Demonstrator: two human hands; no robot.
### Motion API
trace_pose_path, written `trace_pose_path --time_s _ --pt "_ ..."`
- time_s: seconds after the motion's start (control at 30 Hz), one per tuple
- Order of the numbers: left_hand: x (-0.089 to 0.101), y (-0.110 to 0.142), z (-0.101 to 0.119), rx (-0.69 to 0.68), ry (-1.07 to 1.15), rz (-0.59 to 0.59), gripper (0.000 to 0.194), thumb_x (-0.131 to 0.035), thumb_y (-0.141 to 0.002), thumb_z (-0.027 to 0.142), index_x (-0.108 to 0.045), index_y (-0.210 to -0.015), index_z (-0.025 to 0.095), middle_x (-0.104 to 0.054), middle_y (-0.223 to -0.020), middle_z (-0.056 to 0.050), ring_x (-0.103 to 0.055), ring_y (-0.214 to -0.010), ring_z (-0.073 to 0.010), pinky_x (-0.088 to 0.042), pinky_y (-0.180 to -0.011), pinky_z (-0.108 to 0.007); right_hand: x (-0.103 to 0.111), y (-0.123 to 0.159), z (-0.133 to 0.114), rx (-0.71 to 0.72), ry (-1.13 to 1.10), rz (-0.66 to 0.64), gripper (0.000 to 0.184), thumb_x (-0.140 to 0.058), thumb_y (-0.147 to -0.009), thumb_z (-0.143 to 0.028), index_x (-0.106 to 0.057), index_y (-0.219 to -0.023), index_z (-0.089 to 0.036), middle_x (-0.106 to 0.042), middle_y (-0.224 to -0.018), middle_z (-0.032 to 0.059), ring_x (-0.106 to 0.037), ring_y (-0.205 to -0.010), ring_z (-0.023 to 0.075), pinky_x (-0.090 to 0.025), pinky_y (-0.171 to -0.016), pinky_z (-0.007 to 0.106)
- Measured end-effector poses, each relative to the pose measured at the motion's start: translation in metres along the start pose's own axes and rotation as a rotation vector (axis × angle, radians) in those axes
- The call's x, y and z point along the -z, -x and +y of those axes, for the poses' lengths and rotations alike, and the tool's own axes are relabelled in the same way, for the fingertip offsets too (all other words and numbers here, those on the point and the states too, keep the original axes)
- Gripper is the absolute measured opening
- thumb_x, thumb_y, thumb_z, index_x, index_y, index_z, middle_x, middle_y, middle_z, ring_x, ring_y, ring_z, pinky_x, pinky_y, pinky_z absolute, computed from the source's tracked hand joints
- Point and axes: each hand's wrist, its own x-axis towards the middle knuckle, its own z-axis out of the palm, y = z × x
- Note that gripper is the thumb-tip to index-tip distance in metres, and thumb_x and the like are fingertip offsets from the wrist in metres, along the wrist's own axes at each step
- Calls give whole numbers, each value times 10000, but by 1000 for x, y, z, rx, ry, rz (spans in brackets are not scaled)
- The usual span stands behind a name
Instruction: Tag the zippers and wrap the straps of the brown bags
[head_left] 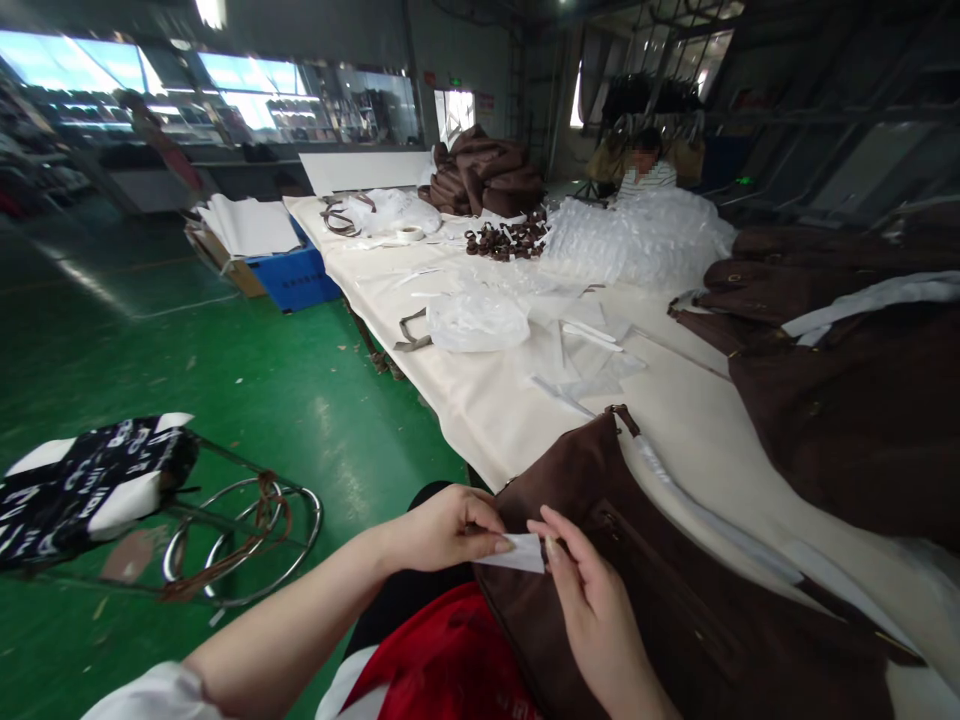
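Around us spreads a glossy green workshop floor (pixel 300 400). Over the left side of the large dark-brown fabric bag (pixel 697 600), our left hand (pixel 450 530) pinches a small white rectangular slip (pixel 522 554); our right hand (pixel 592 600) touches its other end, though we cannot tell whether it pinches. Beyond the bag, we see a crumpled clear plastic bundle (pixel 480 322) on the cream table (pixel 469 405).

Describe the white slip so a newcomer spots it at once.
Find the long cream-covered table; at its near end is a brown bag. Over the bag's left edge, the left grip pinches a slip whose other end meets the right grip. It's the short, flat piece, unlike the long white-wrapped strap.
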Motion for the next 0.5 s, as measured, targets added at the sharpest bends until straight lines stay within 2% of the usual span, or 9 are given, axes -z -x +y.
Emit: trace_pose_path --time_s 0.1,0.23,0.3,0.5 --pt "-7 -12 -1 8 -35 -16 377 -494 -932 399 -657 -733 123 -586 -696 -29 -488 -646 -99 -364 -597 -197 4 3 -3 66 176 -2 432 -377 -967 -393 -505 -1339 -215 -638 -1243 103 -618 -1114 219 -524 -905 317" --pt "-9 -24 7 60 -88 -41 446 -492 -918 447 -596 -623 128 -516 -636 -1 -438 -618 -91 -335 -573 -195 21 5 -7 24 369 48 480 -311 -979 -350 -382 -1423 -179 -738 -927 89 -705 -817 222 -547 -722 325" --pt "-7 -29 13 97 -101 -62 473 -494 -907 472 -567 -590 129 -469 -604 16 -402 -590 -84 -322 -562 -198 30 5 -7 15 433 64 457 -295 -974 -293 -405 -1401 -175 -734 -827 59 -700 -753 210 -530 -700 316" --pt "-8 -48 28 187 -113 -125 492 -502 -878 503 -519 -555 132 -299 -553 49 -269 -530 -71 -246 -492 -209 43 6 0 62 663 107 471 -324 -902 -156 -518 -1329 -203 -742 -842 64 -696 -730 211 -486 -621 287"
